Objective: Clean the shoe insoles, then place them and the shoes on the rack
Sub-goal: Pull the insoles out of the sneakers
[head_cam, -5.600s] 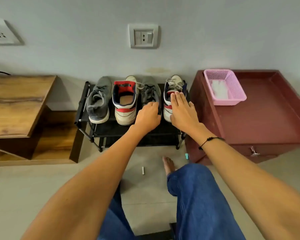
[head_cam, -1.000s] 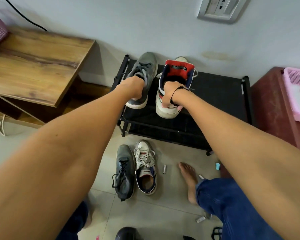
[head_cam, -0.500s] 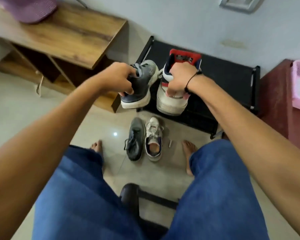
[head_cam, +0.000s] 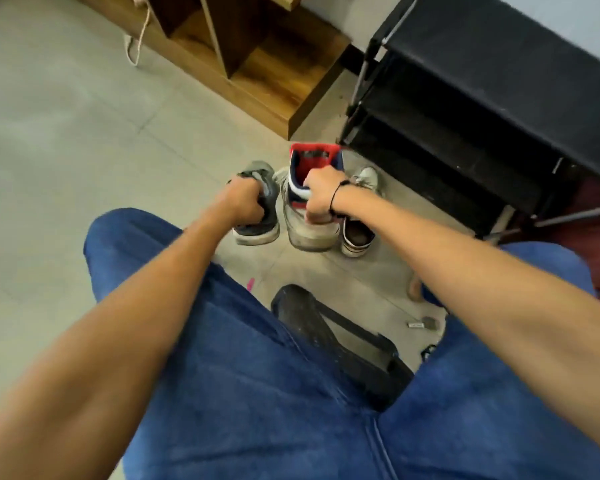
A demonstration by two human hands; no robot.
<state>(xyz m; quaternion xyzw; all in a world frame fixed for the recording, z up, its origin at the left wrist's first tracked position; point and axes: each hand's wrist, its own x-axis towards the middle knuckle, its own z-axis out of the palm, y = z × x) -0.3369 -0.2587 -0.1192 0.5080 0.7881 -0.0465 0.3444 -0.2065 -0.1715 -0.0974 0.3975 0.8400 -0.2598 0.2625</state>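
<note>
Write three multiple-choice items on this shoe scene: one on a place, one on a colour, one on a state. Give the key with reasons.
1. Where is the third shoe?
A. on the rack
B. on the floor by the held white shoe
C. on a lap

2. What colour is the tongue of the white shoe?
A. red
B. green
C. yellow

3. What is the left hand doing?
A. hanging idle
B. gripping the grey shoe
C. pressing the rack

Key: B, it lies on the tiles; A, the red tongue shows above the right hand; B, fingers curl round it.
</note>
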